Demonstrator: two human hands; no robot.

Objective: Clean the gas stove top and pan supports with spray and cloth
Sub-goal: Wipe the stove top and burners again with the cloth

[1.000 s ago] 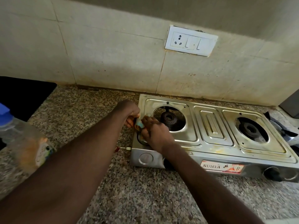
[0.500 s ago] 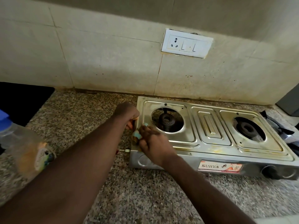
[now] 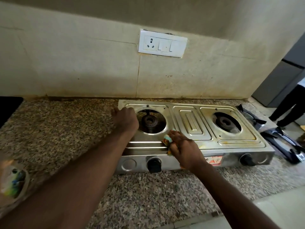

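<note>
On the granite counter (image 3: 66, 129) we have the two-burner steel stove (image 3: 191, 123), what look like its black pan supports (image 3: 280, 139) lying off to its right, leaving the top bare for wiping; our left hand (image 3: 125, 119) bears on the back-left corner, probably to steady it, its fingers hidden, its grip unclear; our right hand (image 3: 183, 146) bunches the cloth (image 3: 167, 139) against the front ledge, beside the left burner (image 3: 149, 122).

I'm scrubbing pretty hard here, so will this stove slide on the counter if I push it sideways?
Probably, a little: the stove looks like thin sheet steel, likely light, on a smooth-looking stone counter. Your left hand on its left edge seems to steady it. It sits low and wide, so tipping is unlikely.
</note>
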